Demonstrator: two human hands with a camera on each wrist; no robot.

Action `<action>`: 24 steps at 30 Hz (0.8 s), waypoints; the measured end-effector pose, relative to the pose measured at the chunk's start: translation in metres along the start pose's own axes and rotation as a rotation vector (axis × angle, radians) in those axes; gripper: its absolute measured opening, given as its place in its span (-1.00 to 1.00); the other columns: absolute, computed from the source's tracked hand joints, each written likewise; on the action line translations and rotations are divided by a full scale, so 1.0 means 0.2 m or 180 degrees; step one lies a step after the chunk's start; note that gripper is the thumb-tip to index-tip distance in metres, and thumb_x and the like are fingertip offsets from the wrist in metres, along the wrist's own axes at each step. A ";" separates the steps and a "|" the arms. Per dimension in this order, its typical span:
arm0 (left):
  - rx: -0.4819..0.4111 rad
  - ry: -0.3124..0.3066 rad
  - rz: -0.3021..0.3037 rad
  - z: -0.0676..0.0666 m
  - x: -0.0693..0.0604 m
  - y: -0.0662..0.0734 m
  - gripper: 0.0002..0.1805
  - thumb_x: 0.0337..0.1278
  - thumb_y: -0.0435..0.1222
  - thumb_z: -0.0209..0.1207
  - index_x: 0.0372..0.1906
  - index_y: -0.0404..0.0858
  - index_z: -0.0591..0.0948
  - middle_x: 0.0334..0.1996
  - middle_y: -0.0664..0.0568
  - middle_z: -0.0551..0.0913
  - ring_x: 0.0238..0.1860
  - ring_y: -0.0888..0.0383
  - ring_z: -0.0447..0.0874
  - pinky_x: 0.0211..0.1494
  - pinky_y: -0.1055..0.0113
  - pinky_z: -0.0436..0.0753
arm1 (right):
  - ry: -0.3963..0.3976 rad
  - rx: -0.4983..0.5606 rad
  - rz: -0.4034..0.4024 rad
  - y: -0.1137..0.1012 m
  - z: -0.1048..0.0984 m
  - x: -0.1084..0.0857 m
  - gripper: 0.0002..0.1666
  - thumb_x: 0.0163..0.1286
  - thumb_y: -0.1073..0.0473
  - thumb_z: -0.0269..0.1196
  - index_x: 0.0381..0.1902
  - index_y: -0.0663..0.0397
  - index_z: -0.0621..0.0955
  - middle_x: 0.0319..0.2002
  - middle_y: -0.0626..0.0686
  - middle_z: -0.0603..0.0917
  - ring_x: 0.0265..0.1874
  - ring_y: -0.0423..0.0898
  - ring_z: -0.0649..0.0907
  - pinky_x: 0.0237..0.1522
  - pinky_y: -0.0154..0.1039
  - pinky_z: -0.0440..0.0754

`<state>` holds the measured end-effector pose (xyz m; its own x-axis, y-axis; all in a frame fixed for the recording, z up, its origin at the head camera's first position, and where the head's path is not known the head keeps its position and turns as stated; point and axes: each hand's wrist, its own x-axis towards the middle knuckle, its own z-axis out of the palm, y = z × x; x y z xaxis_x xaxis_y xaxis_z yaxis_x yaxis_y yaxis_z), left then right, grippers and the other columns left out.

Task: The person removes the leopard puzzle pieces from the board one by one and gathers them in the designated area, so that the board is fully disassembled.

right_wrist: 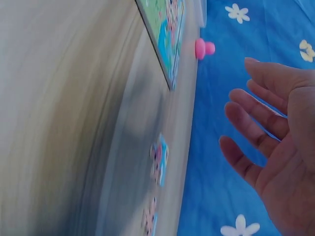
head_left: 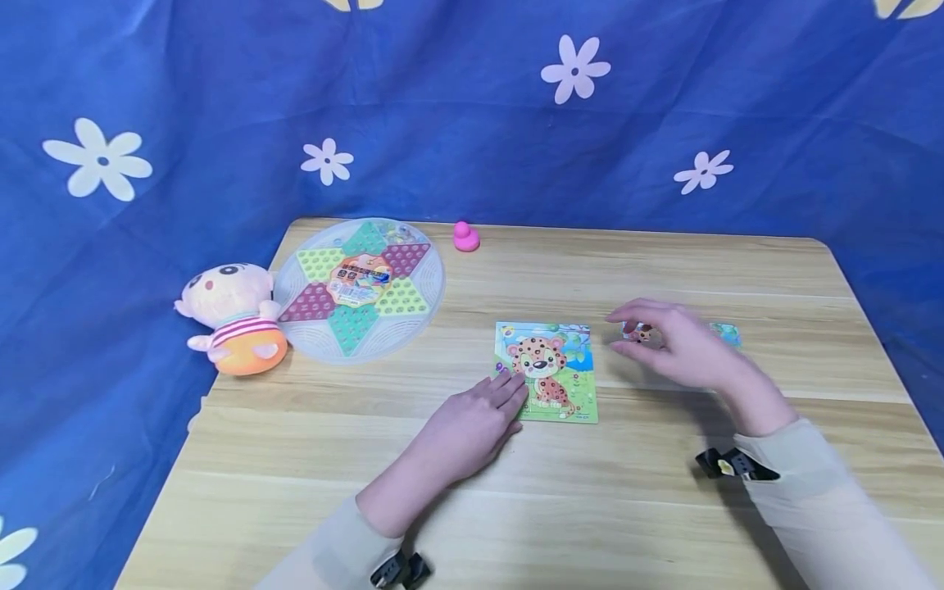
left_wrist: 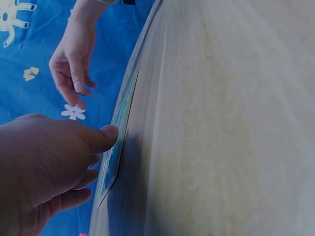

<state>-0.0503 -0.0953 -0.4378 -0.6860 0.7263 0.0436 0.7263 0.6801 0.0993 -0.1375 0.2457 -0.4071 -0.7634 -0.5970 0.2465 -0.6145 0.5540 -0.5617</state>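
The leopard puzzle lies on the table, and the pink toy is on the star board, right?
Not quite: the leopard puzzle does lie on the table, but the pink toy stands beside the star board, not on it; the head view shows this.

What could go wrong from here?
The left hand is over the leopard puzzle's left side; a brush might shift it. The right hand, holding nothing, hovers near loose pieces and partly hides them in the head view, so one might get knocked. The plush toy lies at the table's left edge; a bump could send it off.
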 end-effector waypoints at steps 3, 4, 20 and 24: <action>-0.0014 0.0001 -0.0032 0.00 -0.02 0.00 -0.45 0.55 -0.10 0.22 0.44 -0.31 0.56 0.46 -0.14 0.50 0.48 -0.10 0.45 0.51 0.04 0.43 | -0.0070 0.0139 -0.0012 -0.02 0.04 0.03 -0.57 0.38 0.27 0.48 0.18 0.17 0.70 0.02 0.07 0.77 -0.16 0.01 0.75 -0.22 0.03 0.78; -0.0009 0.0007 -0.0043 0.00 -0.02 0.00 -0.46 0.54 -0.10 0.23 0.43 -0.30 0.57 0.45 -0.12 0.51 0.47 -0.09 0.46 0.50 0.04 0.44 | -0.0103 0.0193 -0.0004 -0.03 0.05 0.04 -0.57 0.38 0.27 0.48 0.19 0.18 0.70 0.02 0.08 0.77 -0.15 0.02 0.75 -0.20 0.04 0.78; 0.0077 0.0099 -0.0145 0.00 -0.02 -0.01 -0.66 0.54 -0.30 0.20 0.28 -0.21 0.71 0.30 -0.04 0.67 0.30 0.02 0.66 0.18 0.11 0.74 | -0.0785 0.0414 0.0135 -0.14 0.24 0.23 -0.54 0.46 0.16 0.44 0.24 0.20 0.68 0.08 0.09 0.73 -0.01 0.03 0.72 0.08 0.04 0.70; 0.0095 0.0123 -0.0142 0.00 -0.02 -0.01 -0.65 0.50 -0.36 0.20 0.27 -0.21 0.71 0.29 -0.03 0.68 0.29 0.02 0.67 0.15 0.11 0.75 | -0.0861 0.0348 0.0050 -0.15 0.28 0.26 -0.51 0.47 0.11 0.44 0.26 0.20 0.68 0.09 0.08 0.73 0.03 0.02 0.71 0.13 0.05 0.68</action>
<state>-0.0480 -0.0992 -0.4382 -0.7184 0.6912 0.0783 0.6956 0.7148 0.0723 -0.1472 0.1656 -0.4215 -0.6830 -0.7300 0.0257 -0.5668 0.5074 -0.6491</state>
